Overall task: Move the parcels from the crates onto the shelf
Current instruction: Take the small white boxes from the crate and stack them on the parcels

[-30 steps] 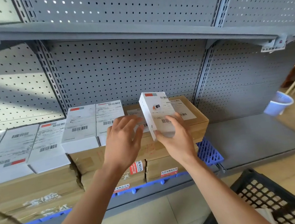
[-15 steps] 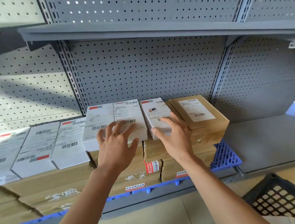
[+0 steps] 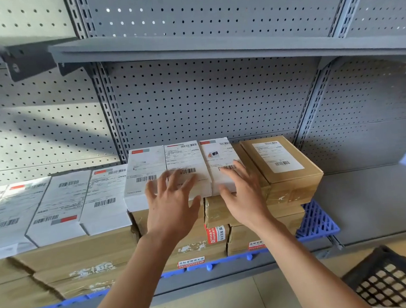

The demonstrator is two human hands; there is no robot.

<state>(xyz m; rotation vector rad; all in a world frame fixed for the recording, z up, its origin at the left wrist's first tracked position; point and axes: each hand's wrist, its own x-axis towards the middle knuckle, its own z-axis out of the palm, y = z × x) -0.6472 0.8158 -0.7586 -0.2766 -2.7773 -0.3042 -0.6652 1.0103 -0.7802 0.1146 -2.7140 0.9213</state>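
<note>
A small white parcel [image 3: 218, 156] with a red-striped label lies flat on a brown carton [image 3: 215, 213] on the grey shelf [image 3: 373, 200], flush against two matching white parcels [image 3: 186, 160] to its left. My right hand [image 3: 242, 194] rests on its near end with the fingers spread straight. My left hand [image 3: 172, 203] hovers open over the middle white parcel, fingers splayed; contact is unclear. A brown parcel [image 3: 281, 161] with a white label sits just right of them.
More white parcels [image 3: 61, 205] line the brown cartons [image 3: 78, 255] to the left, all on blue plastic pallets [image 3: 318, 222]. A black lattice crate [image 3: 394, 279] stands on the floor at bottom right. An upper shelf board [image 3: 212, 46] overhangs the parcels.
The white parcel, held tilted up in my right hand a second ago, now lies flat beside the other two. Both hands have opened over the row.
</note>
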